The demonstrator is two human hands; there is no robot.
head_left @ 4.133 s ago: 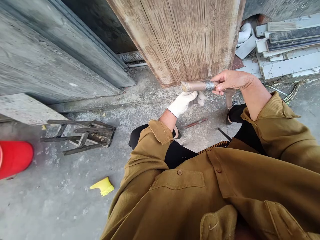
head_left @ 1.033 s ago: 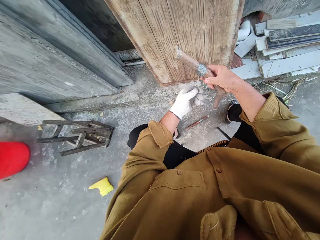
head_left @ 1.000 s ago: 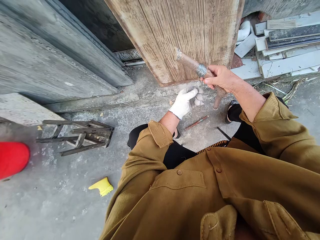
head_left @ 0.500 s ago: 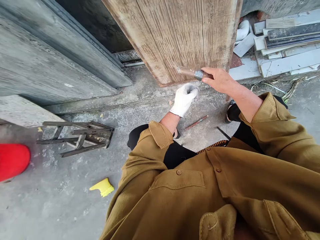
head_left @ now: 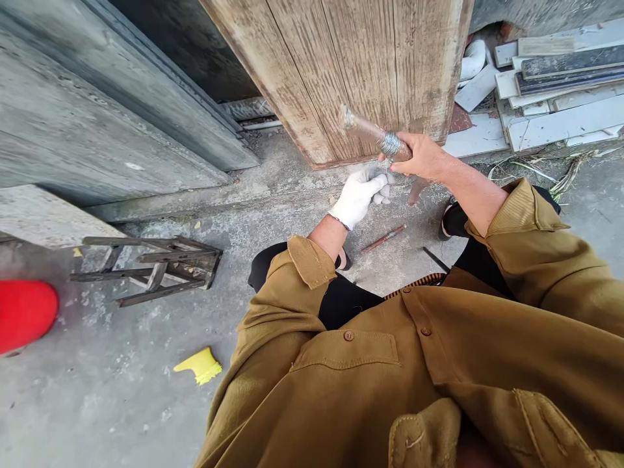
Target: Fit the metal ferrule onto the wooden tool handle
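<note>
My right hand, bare, is closed around a wire-wrapped wooden stick. Silvery wire is wound in a band round the stick, just beyond my fingers. Below that hand a blurred brown wooden piece shows; whether it belongs to the stick I cannot tell. My left hand, in a white knitted glove, is just below the wire with its fingers curled in. What the fingers pinch, if anything, is too small to make out. On the concrete between my feet lies a thin reddish rod.
A worn plank panel stands in front of me. To the left are a small wooden frame, a red object and a yellow piece. Stacked boards lie at the right. A dark rod lies near my right leg.
The stick has tilted, its far end rising, and the wire band now shows more fully. My left hand has shifted slightly down. A brown piece has come into view below my right hand.
</note>
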